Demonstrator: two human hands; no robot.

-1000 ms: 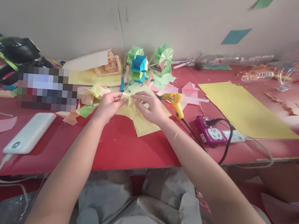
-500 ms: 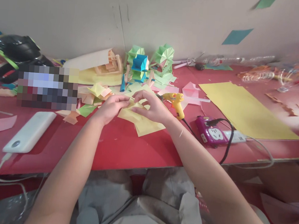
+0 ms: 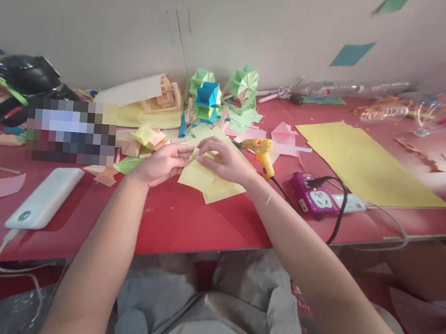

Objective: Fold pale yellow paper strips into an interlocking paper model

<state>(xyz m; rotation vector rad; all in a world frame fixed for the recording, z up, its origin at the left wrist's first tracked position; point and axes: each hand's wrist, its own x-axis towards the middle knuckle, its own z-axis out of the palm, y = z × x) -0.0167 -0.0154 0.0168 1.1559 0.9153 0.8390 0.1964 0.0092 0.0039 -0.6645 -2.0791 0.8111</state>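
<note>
Between my hands is a small folded piece of pale yellow paper [image 3: 194, 155]. My left hand [image 3: 163, 163] pinches its left edge, fingers pointing right. From the other side, my right hand [image 3: 223, 161] has thumb and fingers closed on the same piece. Beneath them several pale yellow sheets [image 3: 223, 188] lie loosely overlapped on the red table [image 3: 203, 224]. Just right of my right hand rests a yellow hot glue gun [image 3: 260, 152] with a black cord. Folded yellow and peach paper pieces [image 3: 146, 138] lie beyond my left hand.
Green and blue folded paper shapes [image 3: 208, 95] stand near the wall. To the right are a purple power strip [image 3: 313, 197] with cords and large yellow sheets [image 3: 369, 168]. A white power bank [image 3: 45, 199] with a cable lies left, near a black object [image 3: 25, 77].
My left hand has shifted slightly down and its fingers have drawn back a little along the paper. The small folded piece now shows more between both hands.
</note>
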